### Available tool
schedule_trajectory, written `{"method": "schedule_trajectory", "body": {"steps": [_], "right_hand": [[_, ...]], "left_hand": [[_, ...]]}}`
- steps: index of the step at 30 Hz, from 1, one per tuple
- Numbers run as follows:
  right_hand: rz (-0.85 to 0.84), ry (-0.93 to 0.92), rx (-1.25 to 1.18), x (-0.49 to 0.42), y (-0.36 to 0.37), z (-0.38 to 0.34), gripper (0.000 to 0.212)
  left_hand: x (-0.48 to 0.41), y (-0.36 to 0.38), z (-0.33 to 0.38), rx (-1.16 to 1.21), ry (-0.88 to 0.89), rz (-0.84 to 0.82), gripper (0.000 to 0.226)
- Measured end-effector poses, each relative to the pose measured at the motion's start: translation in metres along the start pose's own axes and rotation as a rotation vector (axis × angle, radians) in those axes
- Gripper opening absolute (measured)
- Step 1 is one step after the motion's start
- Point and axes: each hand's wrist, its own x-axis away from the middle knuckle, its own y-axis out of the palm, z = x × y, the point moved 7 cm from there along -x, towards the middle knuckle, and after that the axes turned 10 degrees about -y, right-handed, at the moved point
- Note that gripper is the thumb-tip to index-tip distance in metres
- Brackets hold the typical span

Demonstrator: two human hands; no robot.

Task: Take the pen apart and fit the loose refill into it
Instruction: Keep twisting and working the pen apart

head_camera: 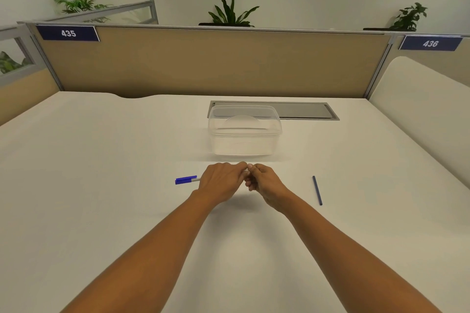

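A pen (186, 179) with a blue cap sticks out to the left of my left hand (221, 180), which grips its barrel just above the white desk. My right hand (262, 180) meets the left at the pen's other end, its fingers curled and pinching there; that end is hidden between my fingers. The loose refill (317, 190), a thin dark blue rod, lies on the desk to the right of my right hand, apart from it.
A clear plastic container (244, 131) with a lid stands just beyond my hands. Behind it is a grey cable hatch (305, 110) in the desk (101, 185). A tan partition (203, 63) closes off the back, and a cream panel (419, 114) the right.
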Motion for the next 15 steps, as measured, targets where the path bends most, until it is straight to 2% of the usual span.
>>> {"method": "schedule_trajectory", "body": {"steps": [9, 15], "right_hand": [[0.055, 0.037, -0.004, -0.0028, -0.0031, 0.005, 0.033], [-0.024, 0.067, 0.025, 0.0006, -0.0015, 0.0051, 0.03]], "left_hand": [[-0.0006, -0.0008, -0.0002, -0.023, -0.036, 0.003, 0.03], [-0.0003, 0.0036, -0.003, -0.02, -0.004, -0.042, 0.034]]}}
